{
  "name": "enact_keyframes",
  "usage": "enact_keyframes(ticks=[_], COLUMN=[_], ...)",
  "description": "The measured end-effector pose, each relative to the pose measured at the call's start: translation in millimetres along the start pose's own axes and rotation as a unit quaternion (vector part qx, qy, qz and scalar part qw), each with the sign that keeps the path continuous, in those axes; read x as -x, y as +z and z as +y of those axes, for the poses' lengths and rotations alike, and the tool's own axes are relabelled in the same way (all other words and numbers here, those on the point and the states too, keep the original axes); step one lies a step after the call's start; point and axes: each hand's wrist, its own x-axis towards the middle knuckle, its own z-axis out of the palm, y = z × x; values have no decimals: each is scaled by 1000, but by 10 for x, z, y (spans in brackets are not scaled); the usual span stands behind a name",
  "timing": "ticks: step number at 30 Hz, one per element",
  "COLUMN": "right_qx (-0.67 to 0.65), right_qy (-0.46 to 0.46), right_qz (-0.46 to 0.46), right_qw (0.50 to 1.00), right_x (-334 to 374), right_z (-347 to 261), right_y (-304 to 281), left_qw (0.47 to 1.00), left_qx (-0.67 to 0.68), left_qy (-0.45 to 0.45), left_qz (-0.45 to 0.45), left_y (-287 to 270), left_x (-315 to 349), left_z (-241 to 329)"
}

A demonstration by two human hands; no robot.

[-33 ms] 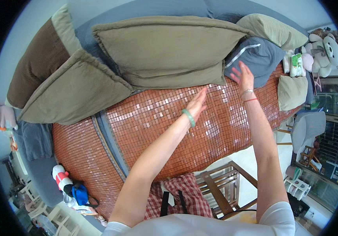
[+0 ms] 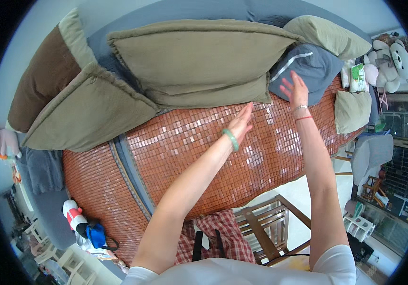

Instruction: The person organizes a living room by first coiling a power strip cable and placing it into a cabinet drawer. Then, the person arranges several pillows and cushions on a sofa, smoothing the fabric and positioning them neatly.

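My left hand (image 2: 241, 125), with a green bangle (image 2: 231, 140) at its wrist, is held above the brown tile mat (image 2: 189, 156). Its fingers are stretched out and hold nothing, near the lower edge of a large olive cushion (image 2: 204, 61). Farther right, my right hand (image 2: 297, 91) is open with fingers spread, in front of a grey-blue cushion (image 2: 320, 71) with a white strip. Whether either hand touches a cushion, I cannot tell. Another olive cushion (image 2: 90, 111) leans at the left against a brown and cream one (image 2: 47, 78).
A pale green cushion (image 2: 329, 35) and a small beige cushion (image 2: 353, 111) lie right, near a grey plush bear (image 2: 393, 66). A panda-like plush toy (image 2: 73, 213) sits lower left. By my body are a red checked cloth (image 2: 218, 232) and a wooden chair (image 2: 265, 232).
Both hands have shifted slightly right, the right one also a little farther away. The large olive cushion and the tip of the left one sit slightly farther left.
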Motion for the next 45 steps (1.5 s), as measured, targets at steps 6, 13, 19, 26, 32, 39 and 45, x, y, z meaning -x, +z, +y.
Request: enact_keyframes(ticks=[6, 13, 19, 26, 32, 39, 45], right_qx=[156, 443, 320, 189, 131, 142, 254], right_qy=[-166, -254, -191, -53, 19, 222, 80], right_qz=[111, 106, 40, -184, -517, -653, -345], right_qw=[967, 853, 927, 963, 846, 710, 900], right_x=[-759, -1433, -714, 1581, 3156, 3987, 3751], right_z=[-304, -313, -279, -77, 110, 874, 1675], right_y=[-109, -495, -346, -97, 448, 986, 401], left_qw=[997, 996, 999, 980, 968, 941, 815], left_qx=[-39, -54, -6, 140, -125, -312, -510], left_qy=[32, -9, -40, -140, -181, -39, -136], left_qz=[-59, -63, -27, -32, 125, 124, 239], left_y=[646, 754, 393, 243, -841, -1843, -2789], left_x=[-672, -758, -650, -123, 1206, 2591, 3357], left_z=[290, 201, 33, 82, -117, -430, -1038])
